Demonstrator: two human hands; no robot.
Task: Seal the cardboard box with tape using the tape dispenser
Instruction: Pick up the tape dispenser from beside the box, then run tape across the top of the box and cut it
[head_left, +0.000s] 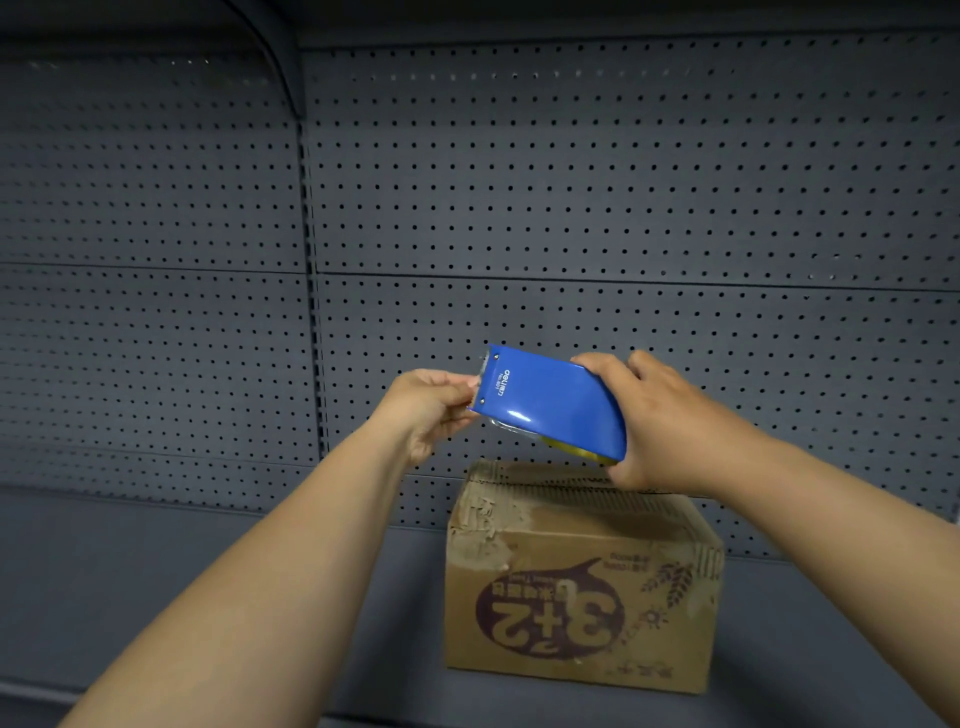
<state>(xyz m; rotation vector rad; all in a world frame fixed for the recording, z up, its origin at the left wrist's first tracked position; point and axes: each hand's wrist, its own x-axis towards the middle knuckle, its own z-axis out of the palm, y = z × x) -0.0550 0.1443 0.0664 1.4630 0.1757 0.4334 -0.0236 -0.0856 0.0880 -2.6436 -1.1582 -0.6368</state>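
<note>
Blue tape dispenser (556, 405) clamped in your right hand (654, 421), left fingers (457, 400) pinching its tape end; cardboard box (576, 577) below remains untaped.

Tape dispenser (553, 402) above the box (579, 577) (on the shelf (156, 597)), pegboard (571, 182) behind.

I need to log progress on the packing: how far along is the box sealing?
Done: the right hand has the blue tape dispenser up above the cardboard box, which sits closed on the shelf. In hand: the left hand pinches at the dispenser's cutter end, apparently finding the tape end. Left: no fresh tape shows on the box's worn top, so all the taping remains.
</note>
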